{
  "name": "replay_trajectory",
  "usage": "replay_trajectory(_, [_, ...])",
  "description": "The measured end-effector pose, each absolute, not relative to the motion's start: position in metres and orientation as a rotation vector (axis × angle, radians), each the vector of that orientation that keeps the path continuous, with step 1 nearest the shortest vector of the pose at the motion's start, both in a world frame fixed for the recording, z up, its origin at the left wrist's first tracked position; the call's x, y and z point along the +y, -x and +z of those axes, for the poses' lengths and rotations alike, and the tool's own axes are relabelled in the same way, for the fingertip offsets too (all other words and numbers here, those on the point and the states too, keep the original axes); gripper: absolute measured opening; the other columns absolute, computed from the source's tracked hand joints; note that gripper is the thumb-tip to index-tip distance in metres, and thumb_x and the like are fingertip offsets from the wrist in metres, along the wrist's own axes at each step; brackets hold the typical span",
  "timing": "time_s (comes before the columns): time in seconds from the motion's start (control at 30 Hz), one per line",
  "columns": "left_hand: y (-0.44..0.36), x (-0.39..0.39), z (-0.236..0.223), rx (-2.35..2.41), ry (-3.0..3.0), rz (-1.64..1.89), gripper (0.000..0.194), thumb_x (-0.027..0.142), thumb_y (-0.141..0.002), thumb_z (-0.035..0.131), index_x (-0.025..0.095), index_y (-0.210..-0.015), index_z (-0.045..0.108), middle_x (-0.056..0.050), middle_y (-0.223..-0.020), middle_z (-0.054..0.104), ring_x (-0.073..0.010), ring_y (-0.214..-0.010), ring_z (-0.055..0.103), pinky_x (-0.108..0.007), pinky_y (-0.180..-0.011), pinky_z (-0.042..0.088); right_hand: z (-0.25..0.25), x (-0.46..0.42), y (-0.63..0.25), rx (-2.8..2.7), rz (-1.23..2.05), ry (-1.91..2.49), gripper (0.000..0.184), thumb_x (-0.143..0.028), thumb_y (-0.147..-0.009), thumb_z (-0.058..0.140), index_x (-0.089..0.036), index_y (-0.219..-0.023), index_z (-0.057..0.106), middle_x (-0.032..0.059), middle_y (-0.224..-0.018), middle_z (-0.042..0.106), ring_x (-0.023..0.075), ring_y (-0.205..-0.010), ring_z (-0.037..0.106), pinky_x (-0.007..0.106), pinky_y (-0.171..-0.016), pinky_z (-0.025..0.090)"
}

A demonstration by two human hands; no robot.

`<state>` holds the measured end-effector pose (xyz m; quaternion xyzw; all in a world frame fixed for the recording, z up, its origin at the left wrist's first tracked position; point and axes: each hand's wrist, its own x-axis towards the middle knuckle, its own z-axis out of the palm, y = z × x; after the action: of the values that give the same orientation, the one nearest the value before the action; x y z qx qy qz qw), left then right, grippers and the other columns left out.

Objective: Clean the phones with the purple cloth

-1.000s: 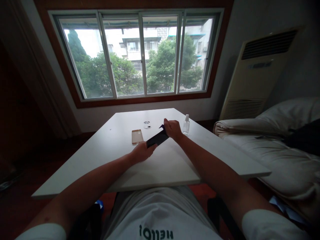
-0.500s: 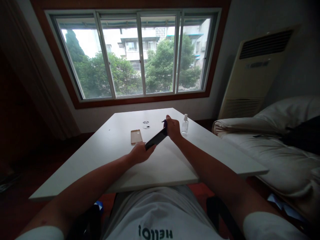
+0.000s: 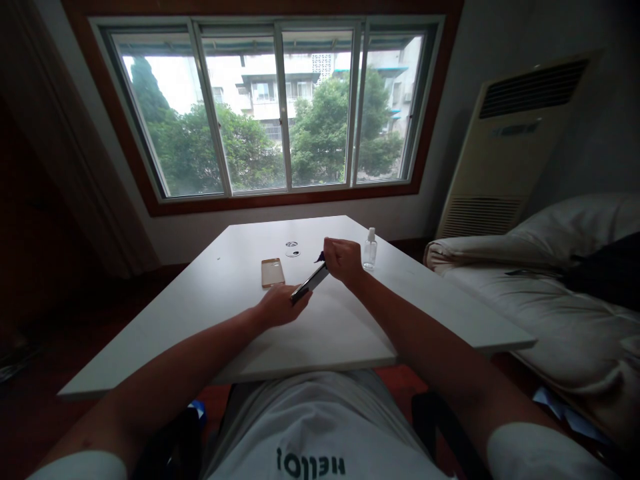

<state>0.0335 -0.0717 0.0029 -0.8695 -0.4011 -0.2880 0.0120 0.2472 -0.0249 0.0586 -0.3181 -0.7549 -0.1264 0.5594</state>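
Note:
A dark phone is held between both hands above the white table, tilted almost edge-on to the camera. My left hand grips its near lower end with curled fingers. My right hand is closed over its far upper end, and a small dark purple cloth sticks out of that fist. A gold phone case lies flat on the table just left of the hands.
A small clear spray bottle stands right of my right hand. Two small round items lie behind the phone. A bed with white bedding is at the right, a standing air conditioner behind it.
The phone has turned from showing its dark face to lying nearly edge-on. My right hand has dropped a little and rolled over its upper end. My left hand has stayed at the lower end.

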Motion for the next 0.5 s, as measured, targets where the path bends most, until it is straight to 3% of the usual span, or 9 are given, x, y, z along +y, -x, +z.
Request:
replay_trajectory(0.27, [-0.035, -0.067, 0.000, -1.381, 2.703, -0.947, 0.040, 0.046, -0.096, 0.046, 0.018, -0.070, 0.061, -0.007, -0.068, 0.062, -0.0172, -0.061, 0.057, -0.029, -0.060, 0.033, 0.050, -0.028, -0.228, -2.057, -0.604, 0.688, 0.048, -0.029, -0.102, 0.039, -0.017, -0.062, 0.062, 0.0034, -0.062, 0.064, 0.0129, -0.054, 0.052, 0.032, -0.062, 0.031])
replay_trajectory(0.5, [-0.031, -0.053, -0.012, -1.335, 2.806, -0.925, 0.015, 0.026, -0.084, 0.058, 0.015, -0.085, 0.068, -0.013, -0.086, 0.071, -0.0242, -0.080, 0.066, -0.031, -0.068, 0.045, 0.035, -0.046, -0.195, -2.162, -0.689, 0.530, 0.044, -0.028, -0.100, 0.043, -0.018, -0.061, 0.059, 0.0022, -0.058, 0.060, 0.0130, -0.053, 0.048, 0.033, -0.059, 0.027])
